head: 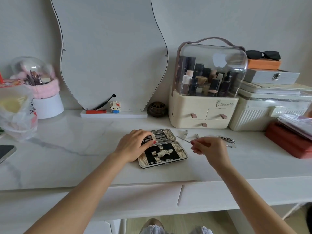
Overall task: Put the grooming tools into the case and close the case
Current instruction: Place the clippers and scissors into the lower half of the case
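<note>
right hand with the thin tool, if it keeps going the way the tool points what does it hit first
Probably the open case: the thin tool pinched by the right hand points left toward its far half; depth is unclear.

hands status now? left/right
Left hand: open, fingers resting on the open case.
Right hand: pinching a thin metal tool.

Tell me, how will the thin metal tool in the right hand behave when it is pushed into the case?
The thin metal tool looks stiff and light, probably slippery, being polished. The open case may slide on the smooth tabletop; the left hand steadies it.
</note>
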